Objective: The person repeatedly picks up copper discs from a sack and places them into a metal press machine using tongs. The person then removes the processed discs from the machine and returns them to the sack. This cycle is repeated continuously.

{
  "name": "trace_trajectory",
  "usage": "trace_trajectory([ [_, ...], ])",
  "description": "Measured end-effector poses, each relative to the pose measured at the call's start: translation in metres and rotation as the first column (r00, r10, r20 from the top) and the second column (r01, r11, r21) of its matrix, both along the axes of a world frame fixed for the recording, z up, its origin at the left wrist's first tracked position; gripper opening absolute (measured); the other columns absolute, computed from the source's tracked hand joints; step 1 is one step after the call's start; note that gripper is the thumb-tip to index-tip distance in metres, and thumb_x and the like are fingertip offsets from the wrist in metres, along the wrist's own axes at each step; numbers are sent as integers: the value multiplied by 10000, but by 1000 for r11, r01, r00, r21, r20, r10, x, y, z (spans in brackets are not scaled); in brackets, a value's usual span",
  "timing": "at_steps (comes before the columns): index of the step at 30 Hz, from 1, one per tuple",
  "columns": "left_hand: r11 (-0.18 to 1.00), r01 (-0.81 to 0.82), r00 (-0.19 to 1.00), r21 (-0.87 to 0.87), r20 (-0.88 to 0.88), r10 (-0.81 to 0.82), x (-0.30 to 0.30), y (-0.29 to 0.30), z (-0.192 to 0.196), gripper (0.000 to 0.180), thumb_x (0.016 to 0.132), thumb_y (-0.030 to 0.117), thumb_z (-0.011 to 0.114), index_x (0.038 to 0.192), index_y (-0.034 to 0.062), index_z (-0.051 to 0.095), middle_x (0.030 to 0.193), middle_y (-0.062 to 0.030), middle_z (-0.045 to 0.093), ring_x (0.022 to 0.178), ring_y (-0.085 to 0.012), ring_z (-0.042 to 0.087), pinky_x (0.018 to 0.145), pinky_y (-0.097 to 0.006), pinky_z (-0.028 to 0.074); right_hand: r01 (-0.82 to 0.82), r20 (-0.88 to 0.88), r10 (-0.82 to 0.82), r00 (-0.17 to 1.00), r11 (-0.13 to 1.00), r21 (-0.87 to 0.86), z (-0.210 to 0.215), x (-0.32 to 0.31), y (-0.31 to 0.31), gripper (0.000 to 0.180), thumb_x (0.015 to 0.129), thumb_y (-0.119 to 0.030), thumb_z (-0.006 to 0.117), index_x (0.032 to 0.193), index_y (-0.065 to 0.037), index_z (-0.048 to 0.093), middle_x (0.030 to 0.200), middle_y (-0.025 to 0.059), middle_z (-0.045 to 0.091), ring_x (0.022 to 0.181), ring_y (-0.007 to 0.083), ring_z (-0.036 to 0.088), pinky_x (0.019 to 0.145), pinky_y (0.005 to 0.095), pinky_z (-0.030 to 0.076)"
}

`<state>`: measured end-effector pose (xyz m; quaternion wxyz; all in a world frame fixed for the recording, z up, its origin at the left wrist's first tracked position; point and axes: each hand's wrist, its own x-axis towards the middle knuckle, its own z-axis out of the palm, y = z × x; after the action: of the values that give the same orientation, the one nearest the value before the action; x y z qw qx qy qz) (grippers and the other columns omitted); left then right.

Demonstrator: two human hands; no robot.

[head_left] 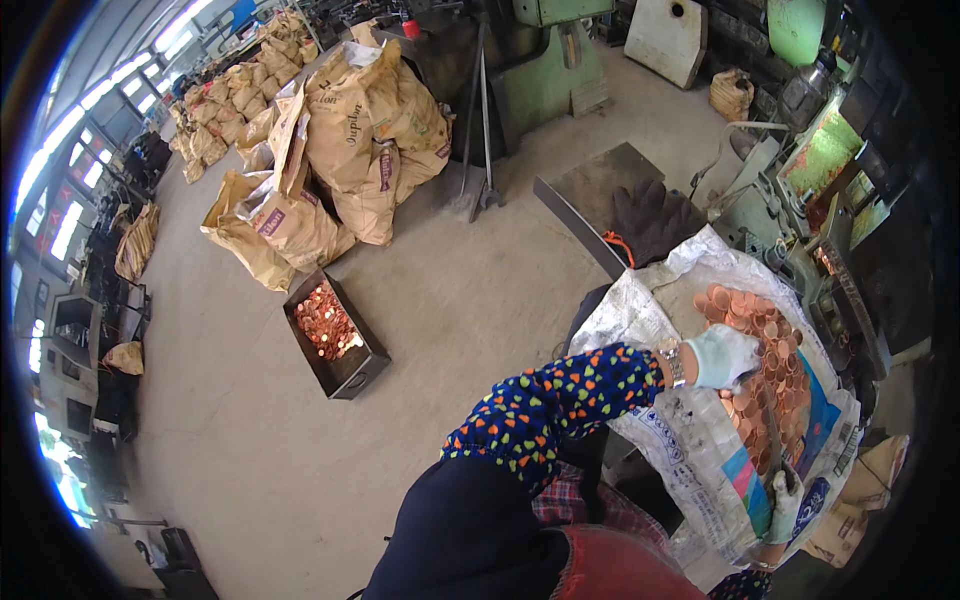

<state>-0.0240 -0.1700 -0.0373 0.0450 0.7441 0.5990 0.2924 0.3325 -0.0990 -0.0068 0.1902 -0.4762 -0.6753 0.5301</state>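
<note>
A spread white woven sack (625,325) lies before me at the right, bearing a heap of round copper-coloured discs (745,305). My left hand (725,357), in a pale glove, is closed at the left side of the heap; its fingertips are partly hidden, and I cannot make out what they hold. Lower down, at the near end of the discs, my gloved right hand (786,505) is closed around the end of a thin, dark metal strip (771,435). The strip lies across the discs, reaching up toward my left hand.
A dark metal box (368,375) with copper pieces stands on the floor. Full paper sacks (345,130) are grouped beyond it. A dark glove (650,220) rests on a metal tray (590,185). Machinery (840,270) borders the right side; long metal bars (482,120) lean at the back.
</note>
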Motion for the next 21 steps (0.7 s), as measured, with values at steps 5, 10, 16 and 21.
trace_trajectory([
  [5, 975, 57, 985, -213, -146, -89, -7, 2, 19, 354, 639, 356, 761, 919, 156, 679, 881, -52, 624, 863, -258, 646, 676, -409, 521, 42, -40, -40, 998, 998, 42, -18, 13, 9, 448, 876, -288, 662, 1191, 16, 566, 843, -42, 564, 624, 20, 448, 536, 168, 350],
  [10, 971, 168, 981, -169, -70, -182, -14, 1, 19, 296, 681, 327, 719, 901, 135, 672, 844, -68, 634, 788, -272, 641, 640, -418, 510, 8, -102, -7, 995, 1000, 10, -11, 18, 21, 438, 871, -285, 658, 1195, -2, 573, 751, -48, 523, 562, 26, 406, 473, 174, 297],
  [16, 960, 278, 952, 27, 123, -279, -14, -1, 22, 289, 791, 279, 625, 978, 59, 609, 900, -103, 573, 838, -281, 608, 694, -399, 503, 104, -69, -95, 993, 982, 154, 52, -6, 23, 328, 889, -209, 608, 1158, -22, 616, 876, -1, 602, 696, 59, 489, 616, 212, 404],
  [21, 944, 263, 962, -199, 124, -242, -10, -12, 36, 412, 803, 376, 673, 1049, 54, 606, 989, -119, 612, 878, -291, 619, 764, -364, 518, -172, 276, -75, 958, 618, 767, 84, -21, 79, 296, 840, -217, 619, 1093, -68, 653, 1138, 178, 617, 1000, 309, 602, 817, 339, 488],
])
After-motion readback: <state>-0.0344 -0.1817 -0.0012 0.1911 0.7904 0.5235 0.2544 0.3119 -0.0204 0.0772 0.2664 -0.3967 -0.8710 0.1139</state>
